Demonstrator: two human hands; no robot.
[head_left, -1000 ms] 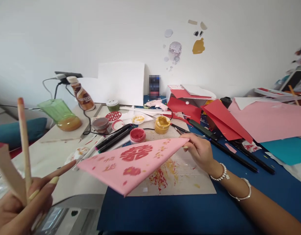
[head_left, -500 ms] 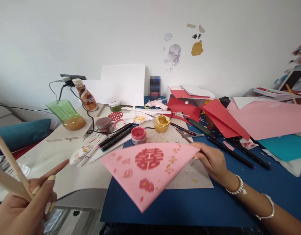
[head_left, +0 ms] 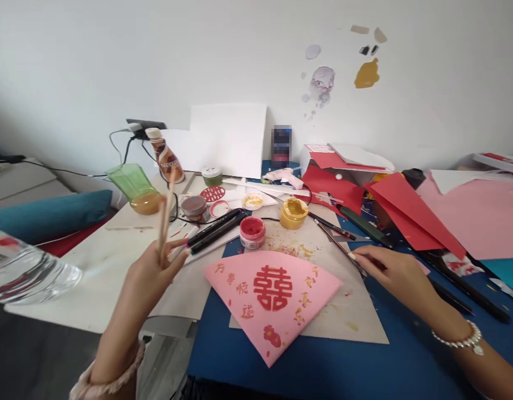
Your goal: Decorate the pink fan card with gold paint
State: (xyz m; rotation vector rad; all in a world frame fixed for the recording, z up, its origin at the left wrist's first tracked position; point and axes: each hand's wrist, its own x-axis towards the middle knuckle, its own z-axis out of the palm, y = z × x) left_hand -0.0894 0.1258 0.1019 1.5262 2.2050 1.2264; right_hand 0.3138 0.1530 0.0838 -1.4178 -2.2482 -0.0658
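In the head view, a pink paper fan point(head_left: 268, 319) lies face up in front of the person, partly on a beige sheet point(head_left: 360, 314), with its point over the blue mat point(head_left: 227, 358). A large red symbol point(head_left: 273, 288) fills its middle, with small gold characters along both sides and red flowers near the point.

The left hand point(head_left: 152, 275) is closed around wooden sticks point(head_left: 163, 228) that stand upright from the fist; its fingertips are near two black markers point(head_left: 214, 232). The right hand point(head_left: 385, 272) is nearly closed, thumb and fingers together at a thin dark stick point(head_left: 335, 240) slanting over the sheet; whether it grips the stick, I cannot tell.

Just beyond the fan stands an open jar of red paint point(head_left: 252, 234), with an open jar of yellow paint point(head_left: 293, 215) farther back to its right. A pink glue gun point(head_left: 284, 176) lies behind them. Folded red paper point(head_left: 412, 214) rests on the right, and a clear bottle point(head_left: 35, 272) lies at the far left.
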